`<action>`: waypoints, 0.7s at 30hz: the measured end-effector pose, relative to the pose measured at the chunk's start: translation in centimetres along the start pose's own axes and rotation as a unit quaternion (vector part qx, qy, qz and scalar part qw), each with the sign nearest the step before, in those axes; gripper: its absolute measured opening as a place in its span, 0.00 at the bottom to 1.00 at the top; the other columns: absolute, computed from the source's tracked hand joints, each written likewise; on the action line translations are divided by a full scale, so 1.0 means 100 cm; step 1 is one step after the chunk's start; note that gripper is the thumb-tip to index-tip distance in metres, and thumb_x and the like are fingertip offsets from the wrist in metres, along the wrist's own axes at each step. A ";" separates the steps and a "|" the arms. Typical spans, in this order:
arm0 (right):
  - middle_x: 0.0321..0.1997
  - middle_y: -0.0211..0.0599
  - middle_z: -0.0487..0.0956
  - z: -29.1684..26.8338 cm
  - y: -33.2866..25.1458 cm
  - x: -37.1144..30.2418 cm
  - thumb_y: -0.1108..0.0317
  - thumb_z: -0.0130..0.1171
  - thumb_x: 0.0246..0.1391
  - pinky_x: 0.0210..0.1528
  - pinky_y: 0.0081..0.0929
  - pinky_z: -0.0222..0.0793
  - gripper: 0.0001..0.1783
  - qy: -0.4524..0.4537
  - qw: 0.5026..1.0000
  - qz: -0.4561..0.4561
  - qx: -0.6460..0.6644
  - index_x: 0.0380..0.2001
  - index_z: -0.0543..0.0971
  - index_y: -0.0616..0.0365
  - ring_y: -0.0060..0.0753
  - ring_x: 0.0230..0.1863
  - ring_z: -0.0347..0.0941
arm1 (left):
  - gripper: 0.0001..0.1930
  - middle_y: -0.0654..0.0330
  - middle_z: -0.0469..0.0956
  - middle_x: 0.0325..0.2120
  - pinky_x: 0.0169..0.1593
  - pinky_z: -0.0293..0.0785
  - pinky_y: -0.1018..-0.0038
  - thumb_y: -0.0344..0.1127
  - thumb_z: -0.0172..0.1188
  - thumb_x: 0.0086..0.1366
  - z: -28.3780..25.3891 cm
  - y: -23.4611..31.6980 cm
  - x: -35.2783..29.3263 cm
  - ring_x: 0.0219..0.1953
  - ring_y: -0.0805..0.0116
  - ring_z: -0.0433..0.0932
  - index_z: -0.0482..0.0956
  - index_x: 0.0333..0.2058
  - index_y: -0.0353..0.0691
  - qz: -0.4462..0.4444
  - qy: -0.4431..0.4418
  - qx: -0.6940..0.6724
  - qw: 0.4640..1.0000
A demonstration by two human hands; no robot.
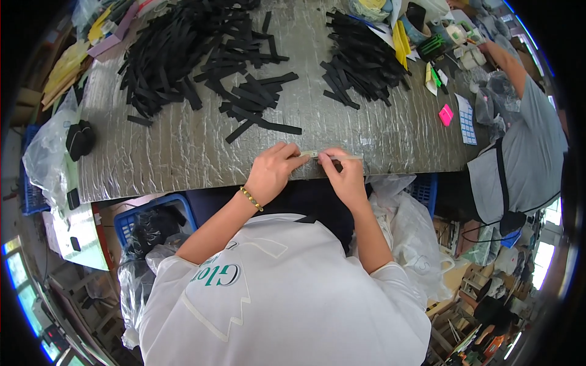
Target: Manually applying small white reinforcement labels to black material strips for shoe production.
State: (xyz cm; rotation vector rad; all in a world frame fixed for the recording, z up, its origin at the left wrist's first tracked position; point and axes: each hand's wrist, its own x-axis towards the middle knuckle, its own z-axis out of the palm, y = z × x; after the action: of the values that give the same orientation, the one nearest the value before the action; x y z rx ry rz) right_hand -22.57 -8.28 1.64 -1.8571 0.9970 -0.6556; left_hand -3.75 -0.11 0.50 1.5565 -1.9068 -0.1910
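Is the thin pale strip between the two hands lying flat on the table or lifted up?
Flat, it seems: the pale strip lies along the table edge, pinched by left hand and right hand.

Two strip heaps (195, 55) (360, 58) lie on the table (183, 158) beyond both hands (271, 171) (345, 177).

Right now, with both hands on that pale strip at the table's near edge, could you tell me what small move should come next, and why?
Probably lift the pale strip slightly off the table. Both the left hand and the right hand pinch it between their fingers, and it lies flat against the silver surface right at the near edge, well apart from the black strips, so nothing seems to block it.
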 end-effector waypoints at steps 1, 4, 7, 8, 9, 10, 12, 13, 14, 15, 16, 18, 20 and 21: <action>0.33 0.39 0.84 0.002 -0.004 -0.001 0.72 0.59 0.63 0.38 0.22 0.74 0.09 -0.012 1.000 0.018 0.003 0.37 0.81 0.69 0.24 0.34 0.80 | 0.18 0.62 0.76 0.31 0.39 0.78 0.69 0.24 0.58 0.52 0.001 -0.001 -0.001 0.35 0.64 0.77 0.85 0.43 0.42 -0.008 0.005 -0.011 1.000; 0.33 0.39 0.84 0.013 -0.008 0.001 0.73 0.59 0.63 0.39 0.22 0.74 0.08 -0.015 1.000 0.011 0.012 0.37 0.82 0.69 0.25 0.34 0.80 | 0.21 0.59 0.77 0.31 0.39 0.78 0.66 0.22 0.59 0.54 0.001 0.000 -0.001 0.35 0.60 0.78 0.82 0.49 0.41 -0.036 0.016 -0.036 0.999; 0.33 0.38 0.84 0.020 -0.008 0.004 0.73 0.59 0.62 0.39 0.22 0.73 0.08 -0.018 1.000 0.000 0.022 0.37 0.82 0.70 0.24 0.34 0.79 | 0.26 0.56 0.79 0.31 0.39 0.77 0.64 0.22 0.60 0.57 0.004 -0.001 -0.001 0.35 0.56 0.78 0.77 0.57 0.41 -0.055 0.036 -0.068 0.995; 0.33 0.39 0.84 0.021 -0.008 0.005 0.73 0.59 0.62 0.38 0.22 0.73 0.08 -0.021 1.000 -0.005 0.019 0.37 0.82 0.69 0.24 0.34 0.79 | 0.28 0.55 0.79 0.31 0.39 0.77 0.62 0.22 0.60 0.59 0.005 -0.001 -0.002 0.35 0.55 0.79 0.74 0.60 0.41 -0.055 0.049 -0.086 0.994; 0.33 0.39 0.84 0.023 -0.008 0.005 0.74 0.59 0.61 0.38 0.23 0.73 0.08 -0.024 1.000 -0.009 0.015 0.37 0.82 0.69 0.25 0.34 0.80 | 0.28 0.55 0.79 0.31 0.39 0.77 0.62 0.22 0.60 0.59 0.005 -0.003 -0.002 0.35 0.55 0.79 0.74 0.60 0.41 -0.056 0.050 -0.086 0.993; 0.33 0.39 0.84 0.024 -0.008 0.005 0.74 0.59 0.61 0.38 0.23 0.73 0.08 -0.025 1.000 -0.009 0.015 0.37 0.82 0.69 0.25 0.34 0.80 | 0.29 0.55 0.80 0.31 0.39 0.77 0.62 0.23 0.60 0.59 0.005 -0.003 -0.003 0.35 0.55 0.79 0.72 0.61 0.41 -0.061 0.045 -0.090 0.993; 0.34 0.41 0.83 0.025 -0.009 0.006 0.73 0.60 0.60 0.37 0.24 0.73 0.08 -0.028 0.999 -0.015 -0.008 0.37 0.82 0.69 0.29 0.33 0.80 | 0.29 0.54 0.80 0.31 0.39 0.77 0.62 0.23 0.60 0.60 0.005 -0.004 -0.003 0.35 0.54 0.79 0.71 0.62 0.41 -0.067 0.041 -0.094 0.992; 0.34 0.41 0.83 0.027 -0.009 0.006 0.73 0.60 0.60 0.37 0.24 0.73 0.08 -0.028 0.999 -0.014 -0.009 0.37 0.82 0.69 0.29 0.33 0.80 | 0.28 0.55 0.80 0.31 0.39 0.78 0.62 0.23 0.60 0.60 0.005 -0.004 -0.002 0.35 0.55 0.79 0.72 0.61 0.40 -0.069 0.036 -0.094 0.992; 0.34 0.42 0.83 0.029 -0.008 0.007 0.73 0.60 0.60 0.37 0.27 0.73 0.07 -0.002 0.998 -0.054 -0.024 0.36 0.82 0.69 0.34 0.33 0.79 | 0.27 0.55 0.81 0.31 0.39 0.78 0.63 0.23 0.60 0.60 0.004 -0.003 -0.002 0.36 0.55 0.80 0.72 0.60 0.40 -0.072 0.032 -0.094 0.992; 0.34 0.44 0.82 0.030 -0.008 0.007 0.73 0.60 0.60 0.37 0.30 0.73 0.07 0.024 0.995 -0.093 -0.040 0.35 0.81 0.68 0.39 0.33 0.79 | 0.27 0.55 0.81 0.31 0.39 0.78 0.63 0.23 0.60 0.60 0.003 -0.003 -0.001 0.36 0.55 0.80 0.72 0.60 0.40 -0.071 0.032 -0.095 0.992; 0.34 0.44 0.82 0.030 -0.010 0.007 0.73 0.60 0.60 0.37 0.30 0.73 0.07 0.024 0.994 -0.094 -0.041 0.35 0.81 0.68 0.39 0.33 0.79 | 0.26 0.56 0.81 0.32 0.40 0.78 0.63 0.23 0.60 0.61 0.002 -0.003 -0.002 0.36 0.55 0.80 0.73 0.59 0.40 -0.075 0.032 -0.099 0.992; 0.36 0.46 0.79 0.026 -0.016 0.005 0.74 0.57 0.62 0.42 0.34 0.72 0.07 -0.018 0.993 -0.092 -0.076 0.38 0.80 0.67 0.48 0.38 0.77 | 0.24 0.57 0.82 0.32 0.40 0.78 0.63 0.24 0.60 0.61 0.002 -0.004 -0.002 0.36 0.56 0.80 0.73 0.57 0.40 -0.079 0.033 -0.103 0.991; 0.37 0.46 0.78 0.016 -0.014 0.007 0.74 0.56 0.62 0.45 0.35 0.71 0.07 -0.024 0.991 -0.109 -0.072 0.40 0.79 0.66 0.49 0.41 0.76 | 0.22 0.58 0.82 0.32 0.40 0.79 0.63 0.24 0.60 0.61 0.003 -0.004 -0.003 0.36 0.56 0.81 0.75 0.55 0.41 -0.085 0.032 -0.111 0.990; 0.38 0.47 0.77 0.011 -0.013 0.008 0.75 0.54 0.63 0.48 0.36 0.70 0.07 -0.032 0.989 -0.124 -0.068 0.42 0.77 0.65 0.51 0.43 0.75 | 0.22 0.58 0.82 0.32 0.40 0.79 0.63 0.24 0.60 0.61 0.003 -0.004 -0.003 0.36 0.56 0.81 0.75 0.55 0.41 -0.083 0.033 -0.110 0.990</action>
State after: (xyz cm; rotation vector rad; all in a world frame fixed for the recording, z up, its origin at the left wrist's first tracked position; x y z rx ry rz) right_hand -20.83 -8.10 2.33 -2.1320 0.7928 -0.6840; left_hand -3.53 -0.05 -0.01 1.5504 -1.6455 -0.4041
